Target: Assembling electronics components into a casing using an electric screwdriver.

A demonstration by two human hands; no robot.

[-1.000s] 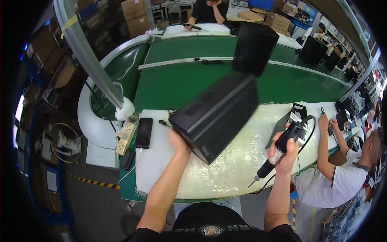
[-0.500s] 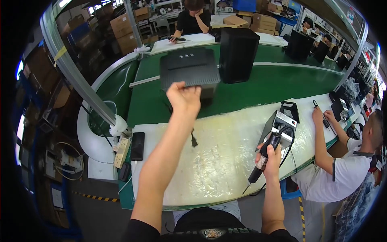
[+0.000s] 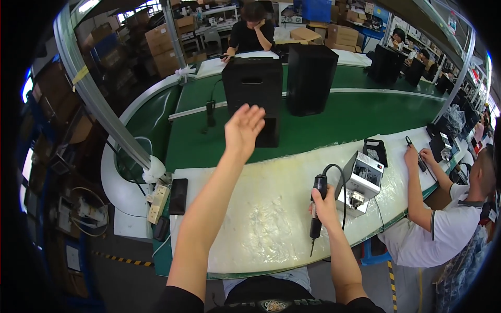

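Note:
My left hand (image 3: 244, 128) is open, palm up and fingers stretched, just in front of a black box-shaped cabinet (image 3: 250, 94). The cabinet stands on the green belt, a slot in its upper face. Whether my fingertips still touch it, I cannot tell. A dark cable with a plug (image 3: 210, 107) hangs or lies along its left side. In my right hand (image 3: 327, 207) is a black electric screwdriver (image 3: 315, 228), held bit down above the pale bench mat. Right beside it stands a silver and black screw feeder (image 3: 364, 175).
Another tall black cabinet (image 3: 311, 78) stands on the green belt (image 3: 360, 115), right of the first. A phone (image 3: 178, 196) and power strip (image 3: 157, 201) lie at the mat's left. A small black tray (image 3: 382, 148) sits behind the feeder. A co-worker (image 3: 443, 208) works at the right.
My left hand has let go of the cabinet, which was tilted and now stands upright on the belt. The screwdriver has moved left, away from the screw feeder, and points more steeply down.

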